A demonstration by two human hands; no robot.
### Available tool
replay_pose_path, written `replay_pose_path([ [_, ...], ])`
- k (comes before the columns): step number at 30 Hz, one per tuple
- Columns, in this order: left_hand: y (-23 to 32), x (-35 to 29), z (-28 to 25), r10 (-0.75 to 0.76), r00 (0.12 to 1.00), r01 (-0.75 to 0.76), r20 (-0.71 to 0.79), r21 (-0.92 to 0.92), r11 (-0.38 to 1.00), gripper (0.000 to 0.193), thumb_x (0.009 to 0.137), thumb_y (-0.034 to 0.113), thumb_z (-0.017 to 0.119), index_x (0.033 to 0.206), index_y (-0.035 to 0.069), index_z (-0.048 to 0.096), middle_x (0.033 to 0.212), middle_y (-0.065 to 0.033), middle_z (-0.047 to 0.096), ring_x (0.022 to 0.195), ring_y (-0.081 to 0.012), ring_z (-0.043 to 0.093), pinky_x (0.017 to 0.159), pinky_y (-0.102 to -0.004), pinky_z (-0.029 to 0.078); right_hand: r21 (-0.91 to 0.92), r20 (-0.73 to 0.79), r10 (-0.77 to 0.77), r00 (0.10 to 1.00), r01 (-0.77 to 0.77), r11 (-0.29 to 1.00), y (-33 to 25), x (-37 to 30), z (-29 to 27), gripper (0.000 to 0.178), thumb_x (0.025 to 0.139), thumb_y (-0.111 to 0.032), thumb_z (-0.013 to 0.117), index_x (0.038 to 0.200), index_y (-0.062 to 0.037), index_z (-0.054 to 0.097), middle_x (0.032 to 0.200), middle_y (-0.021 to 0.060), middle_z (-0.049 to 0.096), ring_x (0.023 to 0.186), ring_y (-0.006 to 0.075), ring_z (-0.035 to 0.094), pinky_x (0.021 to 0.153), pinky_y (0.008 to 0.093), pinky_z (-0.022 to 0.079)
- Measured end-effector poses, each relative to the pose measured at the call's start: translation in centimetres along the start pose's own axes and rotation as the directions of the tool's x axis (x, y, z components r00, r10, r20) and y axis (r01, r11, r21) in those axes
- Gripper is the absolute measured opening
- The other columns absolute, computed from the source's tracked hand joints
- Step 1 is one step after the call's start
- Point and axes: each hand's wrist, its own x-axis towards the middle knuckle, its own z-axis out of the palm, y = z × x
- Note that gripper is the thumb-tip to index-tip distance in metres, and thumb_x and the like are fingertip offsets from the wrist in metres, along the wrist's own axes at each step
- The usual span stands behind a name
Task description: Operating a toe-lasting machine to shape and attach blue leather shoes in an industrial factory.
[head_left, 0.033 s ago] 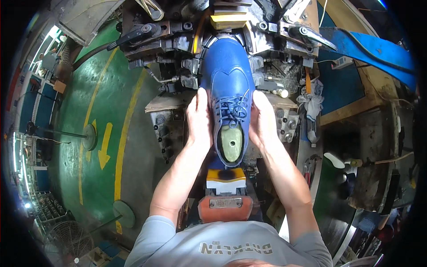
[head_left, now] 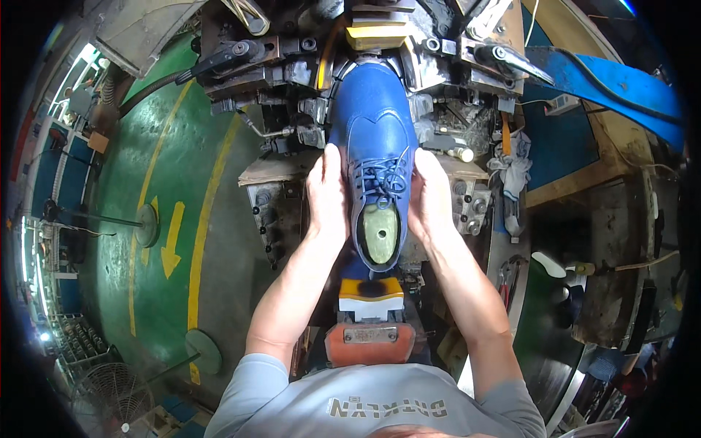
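Observation:
A blue lace-up shoe points toe-away in the middle of the view, its toe among the machine's metal jaws. A pale green shoe last with a round hole fills its opening. On the shoe's left side my left hand is pressed, fingers stretched forward along the upper. My right hand grips the opposite side, its thumb and fingertips partly hidden by the shoe. Just below the heel is a yellow-and-white pad on an orange machine block.
Metal clamps and levers surround the toe, with a yellow block beyond it. A blue beam crosses at right. A grey cloth hangs beside the machine. At left, the green floor carries yellow markings and a stand base.

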Motion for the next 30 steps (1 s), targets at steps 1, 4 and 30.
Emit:
replay_pose_path([
  [1, -0.1, 0.3, 0.3, 0.010, 1.000, -0.010, -0.008, -0.010, 1.000, 0.036, 0.103, 0.033, 0.047, 0.113, 0.001, 0.058, 0.102, -0.0055, 0.064, 0.090, -0.0144, 0.061, 0.082, -0.0316, 0.052, -0.036, -0.029, -0.052, 0.998, 0.051, 0.998, 0.3, 0.7, -0.5, 0.021, 0.097, -0.026, 0.060, 0.099, -0.0051, 0.058, 0.094, 0.0049, 0.063, 0.085, 0.0131, 0.059, 0.077, 0.0303, 0.051],
  [4, -0.5, 1.7, -0.2, 0.055, 0.998, -0.054, -0.032, 0.033, 0.998, 0.040, 0.102, 0.037, 0.048, 0.113, 0.000, 0.059, 0.102, -0.0064, 0.066, 0.087, -0.0149, 0.063, 0.078, -0.0317, 0.053, -0.103, -0.093, -0.135, 0.986, 0.126, 0.987, 1.1, 1.7, -0.1, 0.019, 0.099, -0.024, 0.058, 0.090, -0.0069, 0.055, 0.087, 0.0035, 0.059, 0.078, 0.0119, 0.056, 0.074, 0.0302, 0.050],
  [30, -2.5, 3.0, -3.0, 0.080, 0.990, -0.080, -0.114, 0.002, 0.997, 0.035, 0.102, 0.030, 0.051, 0.116, -0.001, 0.059, 0.110, -0.0085, 0.066, 0.095, -0.0172, 0.063, 0.086, -0.0339, 0.052, 0.020, -0.077, -0.090, 0.993, 0.091, 0.996, 2.3, 2.2, -0.3, 0.026, 0.098, -0.025, 0.056, 0.102, 0.0004, 0.060, 0.097, 0.0120, 0.067, 0.082, 0.0204, 0.066, 0.074, 0.0366, 0.057],
])
